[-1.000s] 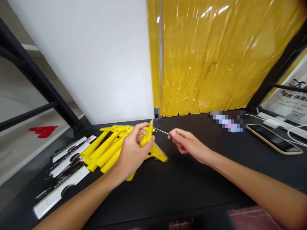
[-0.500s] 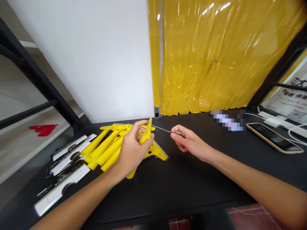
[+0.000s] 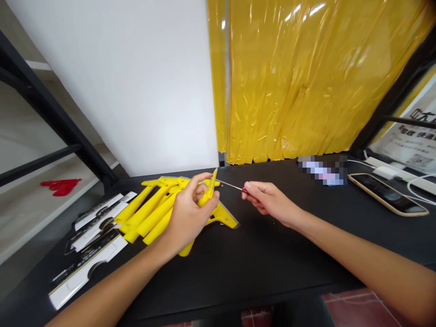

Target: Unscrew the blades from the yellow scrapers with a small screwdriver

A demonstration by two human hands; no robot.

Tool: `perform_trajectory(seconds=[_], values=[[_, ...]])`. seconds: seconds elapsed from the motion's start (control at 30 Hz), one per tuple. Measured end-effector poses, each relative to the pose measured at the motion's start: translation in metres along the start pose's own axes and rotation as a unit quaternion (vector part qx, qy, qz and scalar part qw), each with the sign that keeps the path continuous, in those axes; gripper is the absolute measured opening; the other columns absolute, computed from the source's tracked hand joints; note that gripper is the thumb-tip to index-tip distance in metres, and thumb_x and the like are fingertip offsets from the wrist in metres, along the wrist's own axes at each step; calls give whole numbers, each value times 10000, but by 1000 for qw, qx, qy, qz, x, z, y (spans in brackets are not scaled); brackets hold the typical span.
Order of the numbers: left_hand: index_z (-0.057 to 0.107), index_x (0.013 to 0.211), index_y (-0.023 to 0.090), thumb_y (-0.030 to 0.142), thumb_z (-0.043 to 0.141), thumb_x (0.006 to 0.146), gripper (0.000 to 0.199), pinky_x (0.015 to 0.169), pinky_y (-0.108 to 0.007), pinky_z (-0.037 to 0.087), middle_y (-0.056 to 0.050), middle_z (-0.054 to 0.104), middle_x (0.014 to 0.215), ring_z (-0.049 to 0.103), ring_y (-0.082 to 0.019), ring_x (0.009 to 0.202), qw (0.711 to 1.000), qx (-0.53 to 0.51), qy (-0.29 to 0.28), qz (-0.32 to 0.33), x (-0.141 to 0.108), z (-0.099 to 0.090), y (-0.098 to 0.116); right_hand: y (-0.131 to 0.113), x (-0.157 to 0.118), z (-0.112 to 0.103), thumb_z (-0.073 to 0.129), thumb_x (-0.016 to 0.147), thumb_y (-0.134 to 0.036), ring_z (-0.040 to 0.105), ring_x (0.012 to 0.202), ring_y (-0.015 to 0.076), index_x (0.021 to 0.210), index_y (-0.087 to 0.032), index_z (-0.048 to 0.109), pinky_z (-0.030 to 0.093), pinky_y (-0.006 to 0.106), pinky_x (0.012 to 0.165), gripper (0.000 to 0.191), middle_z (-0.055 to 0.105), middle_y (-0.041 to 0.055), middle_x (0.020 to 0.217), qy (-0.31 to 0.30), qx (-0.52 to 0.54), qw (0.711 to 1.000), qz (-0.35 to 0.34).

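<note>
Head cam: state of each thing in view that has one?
left hand, closed around scraper
yellow scraper, held upright
right hand, pinching shaft
thin metal shaft, near level, tip at scraper, contact unclear
pile of yellow scrapers, overlapping, lying on black table
white packaging cards, lying flat
phone, lying flat, screen dark
yellow plastic sheeting, hanging

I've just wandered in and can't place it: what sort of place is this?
Probably a small assembly or packing bench: yellow scrapers are heaped on a black table beside white packaging cards, and the right hand pinches a thin metal pin.
</note>
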State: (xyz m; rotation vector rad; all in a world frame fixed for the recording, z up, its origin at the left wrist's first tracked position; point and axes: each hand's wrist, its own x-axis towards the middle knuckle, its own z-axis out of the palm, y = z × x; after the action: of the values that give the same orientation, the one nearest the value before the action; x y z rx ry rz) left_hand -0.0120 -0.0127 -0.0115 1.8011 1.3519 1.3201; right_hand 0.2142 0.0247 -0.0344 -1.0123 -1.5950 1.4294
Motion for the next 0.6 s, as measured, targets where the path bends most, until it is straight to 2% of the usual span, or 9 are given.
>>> perform_trajectory(seconds=[0.07,0.17,0.3,0.43,0.6], values=[[565,1269,213,318,664,889,407,458,-211,413,51,582,698,516,-92,488,1000,7,-12,10,-3,0,2,0,0,-1,492,971,-609,275,493,54,881,-177,620,194,194,415,459,326,-71,652,6,-18,1000,0],[531,1293,223,310,652,895,424,472,-207,427,57,595,712,536,-91,493,999,2,-31,15,-6,0,4,-1,0,0,557,950,-586,294,469,45,932,-214,563,212,195,418,373,341,-84,667,4,-23,1000,-12],[528,1304,219,317,661,882,453,443,-213,403,48,614,695,522,-97,462,1000,10,-10,1,-5,-1,5,2,0,1,638,921,-536,318,452,40,962,-242,484,232,203,424,334,383,-98,692,-10,1,999,-41],[553,1298,213,304,678,851,473,421,-215,381,54,586,645,496,-99,437,1000,4,5,1,-4,-2,6,4,0,-1,524,972,-582,320,481,62,887,-207,547,237,221,450,385,352,-83,633,-9,-23,998,-60],[563,1284,218,316,676,850,459,426,-213,374,61,573,638,483,-94,436,1000,-9,1,9,-7,-1,9,-2,-1,-2,484,978,-609,317,498,84,905,-195,636,246,250,473,446,352,-66,601,40,-93,992,-76]])
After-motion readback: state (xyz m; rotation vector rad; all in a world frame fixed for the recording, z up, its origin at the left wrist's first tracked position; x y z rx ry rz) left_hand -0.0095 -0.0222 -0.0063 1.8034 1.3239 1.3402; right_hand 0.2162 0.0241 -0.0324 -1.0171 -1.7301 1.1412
